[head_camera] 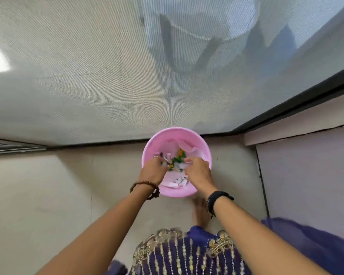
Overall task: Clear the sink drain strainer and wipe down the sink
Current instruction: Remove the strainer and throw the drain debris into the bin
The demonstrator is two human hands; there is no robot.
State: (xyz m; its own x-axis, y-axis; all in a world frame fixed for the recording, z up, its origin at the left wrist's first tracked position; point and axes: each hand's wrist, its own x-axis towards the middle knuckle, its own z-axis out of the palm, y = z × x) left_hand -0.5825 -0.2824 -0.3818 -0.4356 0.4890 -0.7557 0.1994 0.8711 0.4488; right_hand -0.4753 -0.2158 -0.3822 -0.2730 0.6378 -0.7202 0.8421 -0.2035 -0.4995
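Purple embroidered clothing (187, 255) is filling the bottom of your view as you are leaning over a pink bin (204, 151) on the floor beside a mesh screen (87, 86). Your left hand (152, 169) and right hand (197, 171) are both reaching over its scraps; whether either is pinching the strainer or debris, I cannot tell. No sink is showing. Shake waste well inside the rim, judging by your bare foot (201, 212) nearby. No readable writing is showing.
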